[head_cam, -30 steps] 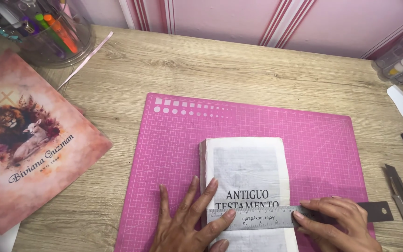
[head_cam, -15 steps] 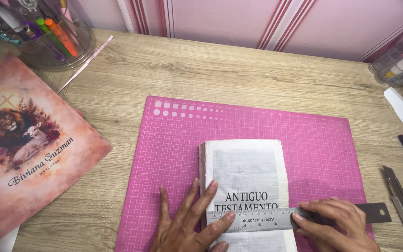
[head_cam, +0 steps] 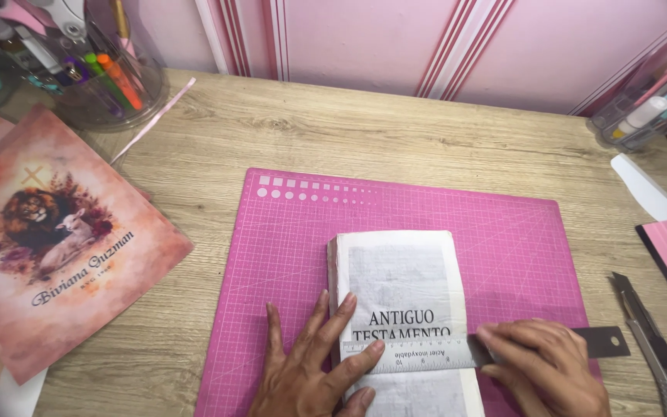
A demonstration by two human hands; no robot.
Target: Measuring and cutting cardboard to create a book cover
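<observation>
At the lower centre of the frame a coverless book block (head_cam: 403,301) lies on a pink cutting mat (head_cam: 503,232). A steel ruler (head_cam: 457,354) lies across its lower part. The left hand (head_cam: 310,371) is spread flat, fingers wide, on the book's left edge and the ruler's left end. The right hand (head_cam: 550,371) presses fingertips down on the ruler's right part. A utility knife (head_cam: 654,347) lies at lower right, a printed cover sheet (head_cam: 48,239) at left.
</observation>
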